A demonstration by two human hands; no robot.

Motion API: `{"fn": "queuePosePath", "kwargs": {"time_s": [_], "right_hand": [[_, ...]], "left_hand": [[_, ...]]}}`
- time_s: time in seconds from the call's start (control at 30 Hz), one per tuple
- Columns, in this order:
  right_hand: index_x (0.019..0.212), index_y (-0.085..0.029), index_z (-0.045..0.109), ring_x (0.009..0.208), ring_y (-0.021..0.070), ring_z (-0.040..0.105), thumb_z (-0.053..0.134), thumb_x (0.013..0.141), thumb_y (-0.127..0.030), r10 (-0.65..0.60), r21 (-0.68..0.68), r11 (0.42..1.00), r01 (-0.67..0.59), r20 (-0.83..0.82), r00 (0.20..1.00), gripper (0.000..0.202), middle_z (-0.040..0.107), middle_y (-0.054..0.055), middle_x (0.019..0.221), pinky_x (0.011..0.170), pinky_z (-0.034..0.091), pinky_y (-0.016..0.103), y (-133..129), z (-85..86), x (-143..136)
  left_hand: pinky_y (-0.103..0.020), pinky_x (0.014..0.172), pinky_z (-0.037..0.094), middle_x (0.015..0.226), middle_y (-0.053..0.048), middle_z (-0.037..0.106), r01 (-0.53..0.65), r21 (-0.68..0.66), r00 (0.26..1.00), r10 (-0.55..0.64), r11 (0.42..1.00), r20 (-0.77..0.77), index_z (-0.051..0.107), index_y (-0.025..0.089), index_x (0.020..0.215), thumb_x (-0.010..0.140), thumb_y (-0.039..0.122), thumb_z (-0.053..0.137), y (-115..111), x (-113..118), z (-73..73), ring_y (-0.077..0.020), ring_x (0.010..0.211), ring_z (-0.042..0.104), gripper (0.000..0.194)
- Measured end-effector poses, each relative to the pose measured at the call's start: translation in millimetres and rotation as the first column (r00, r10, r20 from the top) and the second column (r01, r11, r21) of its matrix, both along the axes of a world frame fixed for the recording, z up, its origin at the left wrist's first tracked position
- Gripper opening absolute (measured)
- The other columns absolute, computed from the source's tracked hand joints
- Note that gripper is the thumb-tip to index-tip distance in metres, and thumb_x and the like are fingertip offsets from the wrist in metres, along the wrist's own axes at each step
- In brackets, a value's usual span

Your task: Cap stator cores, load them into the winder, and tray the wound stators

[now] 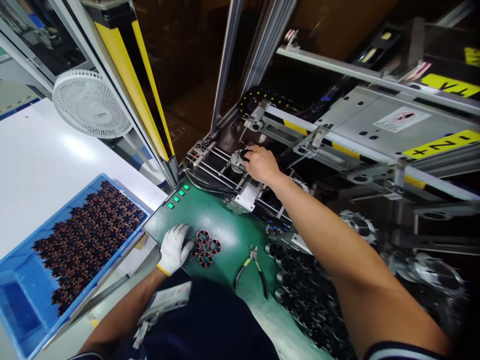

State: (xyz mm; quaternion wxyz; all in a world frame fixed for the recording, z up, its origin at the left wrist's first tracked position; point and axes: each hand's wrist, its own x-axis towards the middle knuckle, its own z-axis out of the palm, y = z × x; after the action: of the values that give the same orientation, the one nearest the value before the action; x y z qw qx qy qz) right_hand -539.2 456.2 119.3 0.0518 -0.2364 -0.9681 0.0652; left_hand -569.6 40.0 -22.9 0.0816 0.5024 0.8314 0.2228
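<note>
Left hand [173,248]: mine, in a white glove, lying flat on the green mat [228,235]; fingers loosely spread, tips touching the cluster of stator cores [205,248], clamped on nothing.
Right hand [260,164]: bare, reached forward into the machine; fingers curled down over a small dark part on the round metal fixture [237,161]. I cannot tell whether they pinch it or only press on it.
Stator cores: three or four small wound rings, copper and red, bunched together on the mat just beside my gloved fingertips.
Blue tray [22,290]: at the left edge of the table, packed with rows of the same wound cores; one near corner shows bare blue.
Side cutters [252,270]: yellow-handled, lying on the mat near its front edge, right of the cores, untouched.
Black parts [315,300]: a dark heap of round pieces under my right forearm, details blurred.
Green lamps [177,197]: a short row lit at the mat's far left corner.
Fan [91,102]: white, standing at the table's far edge, beside the yellow-striped post [133,80].
Doing it well, as I judge: seat the part square on the fixture, press straight down without tilting, keep my wrist clear of the rails, and hold the waiting cores steady under the left fingertips so none rolls.
</note>
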Motion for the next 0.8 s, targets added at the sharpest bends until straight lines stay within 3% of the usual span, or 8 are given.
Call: {"fn": "queuePosePath", "kwargs": {"time_s": [0.17,0.3,0.53,0.63,0.73,0.8], "right_hand": [[0.113,-0.011,0.072,0.135,0.0356,0.048,0.055,0.088,-0.016,0.044,0.001,0.999,-0.044,0.021,0.999,0.031,0.055,0.015,0.145,0.105,0.045,0.052,-3,2.0,11],[0.116,-0.005,0.07,0.144,0.0363,0.038,0.047,0.083,-0.002,0.09,0.016,0.996,-0.09,0.001,0.996,0.04,0.055,0.018,0.145,0.109,0.039,0.055,-10,-4.9,23],[0.116,-0.005,0.069,0.142,0.0365,0.043,0.046,0.081,-0.001,0.094,0.046,0.995,-0.087,-0.181,0.979,0.043,0.058,0.02,0.141,0.109,0.043,0.057,-33,-17.0,28],[0.129,-0.007,0.062,0.148,0.0305,0.037,0.043,0.086,-0.003,0.071,0.052,0.997,-0.057,-0.327,0.942,0.047,0.051,0.017,0.149,0.114,0.041,0.054,-74,-29.9,69],[0.13,-0.01,0.061,0.149,0.0235,0.036,0.042,0.09,-0.004,0.037,0.062,0.998,-0.01,-0.451,0.892,0.045,0.053,0.013,0.148,0.117,0.043,0.047,-124,-40.0,138],[0.129,-0.01,0.06,0.145,0.0237,0.042,0.046,0.091,-0.006,-0.019,0.065,0.996,0.061,-0.511,0.859,0.041,0.057,0.015,0.143,0.115,0.046,0.046,-151,-42.0,191]], "left_hand": [[-0.051,0.104,0.047,0.141,-0.015,0.057,0.005,-0.01,1.0,-0.005,1.0,-0.001,0.046,0.019,0.142,0.099,0.037,0.049,-1,0,0.3,-0.0326,0.131,0.053,0.047],[-0.051,0.105,0.046,0.142,-0.015,0.058,0.002,0.021,1.0,-0.002,1.0,-0.004,0.047,0.019,0.142,0.099,0.037,0.05,-1,0,-3.0,-0.0318,0.13,0.053,0.047],[-0.05,0.103,0.048,0.136,-0.014,0.061,-0.005,0.085,0.999,0.008,0.996,-0.036,0.053,0.02,0.137,0.098,0.038,0.052,0,-4,-9.2,-0.0304,0.125,0.057,0.042],[-0.05,0.105,0.047,0.138,-0.015,0.06,0.012,0.082,0.999,-0.008,0.997,-0.05,0.052,0.019,0.138,0.1,0.037,0.05,-1,-8,-11.7,-0.0305,0.127,0.055,0.043],[-0.05,0.105,0.047,0.138,-0.016,0.059,0.04,0.08,0.997,-0.035,0.996,-0.063,0.052,0.017,0.138,0.101,0.036,0.048,0,-13,-14.7,-0.0311,0.127,0.055,0.042],[-0.05,0.104,0.048,0.136,-0.016,0.06,0.068,0.081,0.996,-0.063,0.994,-0.064,0.054,0.016,0.136,0.101,0.036,0.046,1,-16,-16.0,-0.0307,0.125,0.056,0.041]]}}
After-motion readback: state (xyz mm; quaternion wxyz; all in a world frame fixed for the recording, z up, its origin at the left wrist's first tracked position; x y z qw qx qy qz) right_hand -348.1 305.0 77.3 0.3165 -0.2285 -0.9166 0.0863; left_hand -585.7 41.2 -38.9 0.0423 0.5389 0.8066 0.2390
